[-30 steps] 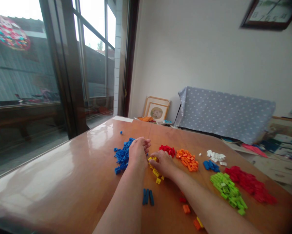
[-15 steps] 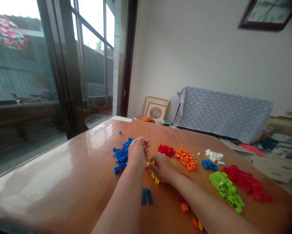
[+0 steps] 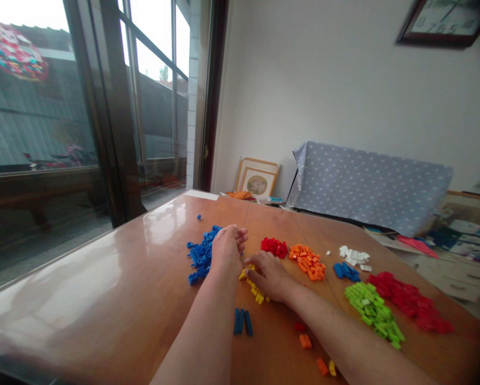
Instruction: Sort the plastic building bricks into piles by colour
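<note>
My left hand (image 3: 228, 247) is beside a pile of small blue toy bricks (image 3: 202, 255), its fingers curled inward. Whatever its palm may hold is hidden. My right hand (image 3: 271, 274) bends over a small group of yellow toy bricks (image 3: 258, 292), with yellow showing between the thumb and forefinger. The two hands are close together, and the left wrist covers part of the yellow group. Nearer to me, several dark blue long bricks (image 3: 243, 322) lie by the left forearm.
Piles of red (image 3: 274, 247), orange (image 3: 307, 262), white (image 3: 354, 255), blue (image 3: 346, 271), lime green (image 3: 374, 313) and dark red bricks (image 3: 410, 302) spread over the wooden table (image 3: 83, 299). Loose orange bricks (image 3: 305, 341) lie by the right forearm. A glass door is at left.
The right hand's fingers have shifted slightly at the yellow bricks. The left hand keeps nearly the same pose. The whole view has moved a little.
</note>
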Demonstrator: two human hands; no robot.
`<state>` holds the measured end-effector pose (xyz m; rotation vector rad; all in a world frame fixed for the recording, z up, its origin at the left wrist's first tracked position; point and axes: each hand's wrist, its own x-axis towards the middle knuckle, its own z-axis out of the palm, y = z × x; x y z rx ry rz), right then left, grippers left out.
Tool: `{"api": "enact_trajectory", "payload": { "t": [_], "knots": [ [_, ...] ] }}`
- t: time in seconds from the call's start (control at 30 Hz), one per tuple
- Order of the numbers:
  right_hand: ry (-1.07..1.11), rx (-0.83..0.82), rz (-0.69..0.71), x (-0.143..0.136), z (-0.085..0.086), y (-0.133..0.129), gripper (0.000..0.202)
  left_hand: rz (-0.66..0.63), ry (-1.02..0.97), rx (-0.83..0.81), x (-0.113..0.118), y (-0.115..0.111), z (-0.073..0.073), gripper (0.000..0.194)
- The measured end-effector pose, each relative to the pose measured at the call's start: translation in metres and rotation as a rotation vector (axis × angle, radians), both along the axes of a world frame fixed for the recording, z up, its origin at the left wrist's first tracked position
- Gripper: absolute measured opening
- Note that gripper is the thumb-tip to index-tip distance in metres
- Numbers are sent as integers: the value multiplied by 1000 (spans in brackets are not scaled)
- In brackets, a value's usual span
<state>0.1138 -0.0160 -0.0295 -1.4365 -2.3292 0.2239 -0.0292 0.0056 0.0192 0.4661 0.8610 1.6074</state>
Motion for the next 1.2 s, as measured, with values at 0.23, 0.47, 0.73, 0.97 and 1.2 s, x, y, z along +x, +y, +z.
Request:
{"api": "enact_trajectory", "payload": {
  "t": [0.23, 0.47, 0.73, 0.97, 1.2],
  "knots": [
    [-86, 7, 96, 0, 10, -6, 28, -1, -2, 16, 0, 1, -2, 22],
    [18, 2, 106, 6, 19, -2, 30, 0, 2, 1, 2, 1, -3, 22],
    [393, -69, -40, 58, 32, -4, 34, -13, 38, 3, 4, 2, -2, 21],
    [538, -150, -162, 104, 30, -31, 36, -53, 319, 13, 10, -6, -2, 20],
    [536, -216, -174, 120, 7, -37, 35, -186, 533, 24, 17, -6, -9, 46]
  ]
}}
